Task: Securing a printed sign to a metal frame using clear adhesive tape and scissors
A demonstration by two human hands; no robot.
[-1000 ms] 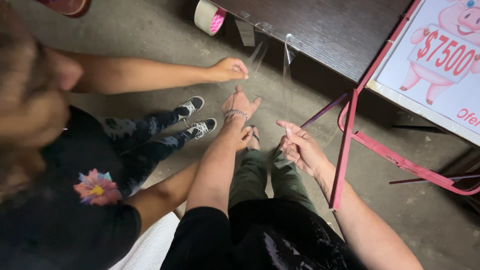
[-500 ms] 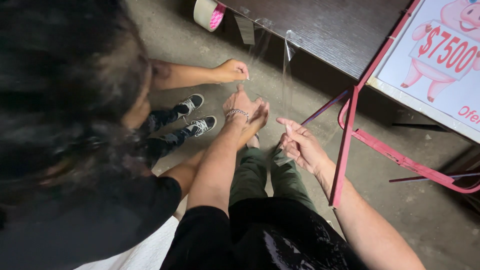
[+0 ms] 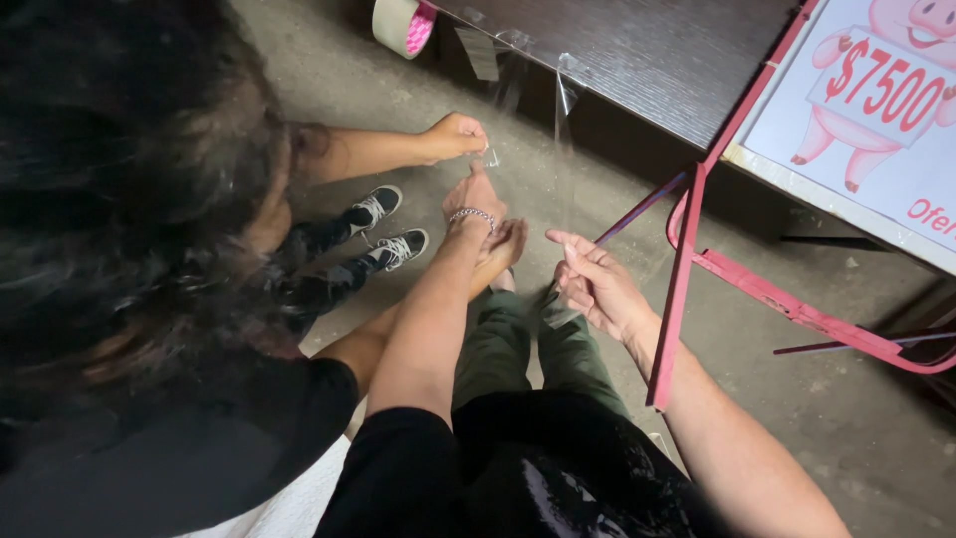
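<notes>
Below the edge of the dark wooden table (image 3: 637,60), strips of clear tape (image 3: 563,149) hung down toward the concrete floor (image 3: 797,418), and the work went on among them. The left hand (image 3: 476,199), wearing a beaded bracelet (image 3: 472,214), reached up with its fingers drawn together near the lower end of one strip; whether it actually pinched the film could not be told. The right hand (image 3: 595,284) held its thumb and fingertips closed on the bottom of another strip, just beside a pink metal stand (image 3: 687,269). A co-worker's hand (image 3: 453,136) gripped a small clear piece close above the left hand, a second one lying under the wrist. Tape this thin seemed likely to fold back and stick to itself — or to a neighbouring strip — if either hand slackened or twisted. With three hands crowded together, a bump could have torn a strip loose from the table edge, where the tape roll (image 3: 403,25) sat.
</notes>
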